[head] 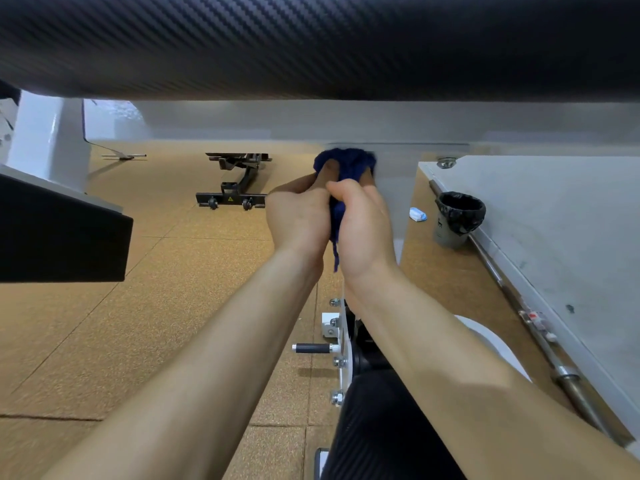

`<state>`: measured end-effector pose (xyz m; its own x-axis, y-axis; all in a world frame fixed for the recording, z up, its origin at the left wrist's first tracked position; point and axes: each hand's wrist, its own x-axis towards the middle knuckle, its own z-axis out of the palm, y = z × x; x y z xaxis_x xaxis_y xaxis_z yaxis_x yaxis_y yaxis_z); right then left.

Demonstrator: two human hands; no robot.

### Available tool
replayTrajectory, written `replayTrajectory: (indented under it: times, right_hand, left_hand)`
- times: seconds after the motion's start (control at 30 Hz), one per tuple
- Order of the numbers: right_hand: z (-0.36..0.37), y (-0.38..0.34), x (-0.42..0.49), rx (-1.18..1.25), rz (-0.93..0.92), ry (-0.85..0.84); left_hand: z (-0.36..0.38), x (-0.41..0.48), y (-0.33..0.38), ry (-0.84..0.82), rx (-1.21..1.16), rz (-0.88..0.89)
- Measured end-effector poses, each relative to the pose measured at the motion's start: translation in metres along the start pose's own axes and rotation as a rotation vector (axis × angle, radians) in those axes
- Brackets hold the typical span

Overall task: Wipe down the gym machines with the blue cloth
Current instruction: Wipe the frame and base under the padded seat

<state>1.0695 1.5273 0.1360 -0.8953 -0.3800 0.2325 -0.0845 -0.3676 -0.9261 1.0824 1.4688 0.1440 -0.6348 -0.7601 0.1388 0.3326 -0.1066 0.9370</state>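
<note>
Seems well short of finished, judging from this view alone: impossible to tell which surfaces are already wiped (no streaks, no damp patches to go by). At the far left, a black square-edged upholstered pad [59, 230] and behind it a glossy white painted steel post [45, 140], neither in contact with the cloth. Further along, across the speckled tan rubber floor tiles [104, 323], a low black steel bench frame on small wheels [235, 188], well apart from the hands and presumably yet to be done. Overhead, spanning the full width, a thick black roll pad with a carbon-weave vinyl skin [311, 43], and just beneath it a white painted steel crossbeam [277, 123], the part under the cloth at this moment. Then the hands, both reaching forward and up on nearly straight arms, wrists close together. Left hand [298, 216]: back towards the camera, fingers curled into the bunched dark blue terry cloth [346, 164] and gripping its left side. Cloth itself: wadded, top pressed against the underside of the crossbeam at its junction with a white upright steel plate [394, 188], a loose tail hanging down between the wrists. Right hand [363, 230]: likewise clamped on the cloth, thumb folded across the front, pressed up beside the left hand. Off to the right, a grey bin with a black liner [457, 216] and a long steel barbell [540, 337] along the foot of a pale grey wall [554, 220], neither likely part of the wipe.
</note>
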Motion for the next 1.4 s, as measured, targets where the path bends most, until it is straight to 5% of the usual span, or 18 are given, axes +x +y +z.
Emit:
replayTrajectory:
  times: [0.27, 0.4, 0.53, 0.7, 0.87, 1.07, 1.17, 1.3, 1.4]
  right_hand:
    - [-0.034, -0.012, -0.027, -0.045, -0.157, 0.008]
    - [-0.078, -0.021, -0.032, -0.087, -0.252, 0.165]
    - [-0.112, -0.025, -0.016, -0.155, -0.254, 0.332]
    - [-0.132, -0.03, 0.013, -0.09, -0.155, 0.427]
    - [-0.143, -0.03, 0.023, -0.101, -0.147, 0.329]
    - [-0.147, -0.037, 0.038, -0.172, -0.089, 0.115]
    - [-0.155, -0.038, 0.041, -0.177, -0.084, 0.095]
    - [-0.155, -0.037, 0.033, -0.132, -0.17, 0.113]
    - [-0.146, -0.037, 0.037, -0.131, -0.128, 0.129]
  left_hand:
    - [-0.005, -0.024, -0.004, -0.122, 0.124, 0.19]
    - [0.021, -0.045, -0.005, -0.255, 0.129, 0.142]
    - [0.068, -0.064, -0.019, -0.207, 0.035, 0.028]
    - [0.11, -0.081, -0.033, -0.106, 0.09, 0.222]
    - [0.127, -0.074, -0.046, -0.022, 0.165, 0.286]
    - [0.128, -0.055, -0.049, -0.036, 0.115, 0.08]
    - [0.122, -0.059, -0.047, -0.091, 0.105, 0.063]
    - [0.118, -0.075, -0.043, -0.079, 0.152, 0.26]
    - [0.126, -0.07, -0.035, -0.003, 0.092, 0.171]
